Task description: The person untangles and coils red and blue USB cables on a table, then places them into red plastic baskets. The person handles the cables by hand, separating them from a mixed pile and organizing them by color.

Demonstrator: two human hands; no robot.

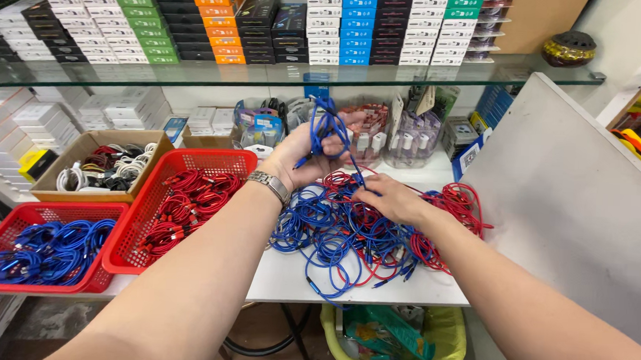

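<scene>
left hand gripping blue cable, right hand on cable pile

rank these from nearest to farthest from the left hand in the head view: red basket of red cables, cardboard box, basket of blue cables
1. Red basket of red cables, just left of the left hand.
2. Cardboard box, farther left, behind the baskets.
3. Basket of blue cables, far left at the table's front edge.

Your left hand grips looped blue cable; your right hand rests on red-blue cable pile, white table.
</scene>
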